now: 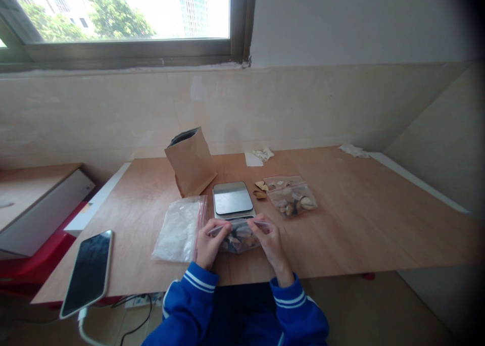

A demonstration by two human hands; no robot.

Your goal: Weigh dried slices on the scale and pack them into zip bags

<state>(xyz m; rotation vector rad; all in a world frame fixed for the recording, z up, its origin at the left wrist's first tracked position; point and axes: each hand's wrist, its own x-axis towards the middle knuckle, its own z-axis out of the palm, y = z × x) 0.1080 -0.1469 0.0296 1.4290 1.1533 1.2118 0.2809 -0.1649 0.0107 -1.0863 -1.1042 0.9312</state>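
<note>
Near the table's front edge, a clear zip bag (239,241) with brownish, shell-like pieces in it lies between my hands. My left hand (212,239) pinches the left end of its top edge, thumb against fingers. At the right end of that edge, my right hand (266,235) pinches likewise. Just beyond the bag sits a small kitchen scale (232,198) with a bare metal plate, its front panel partly covered by the bag and fingers. A stack of flat clear zip bags (178,231) lies beside my left hand. Right of the scale rests another filled zip bag (293,197).
Behind the stack stands an open brown paper bag (192,163). Loose tan pieces (260,189) lie by the scale. Crumpled tissue (263,154) is at the back, more tissue (354,150) at far right. A phone (89,270) with a white cable overhangs the left front edge.
</note>
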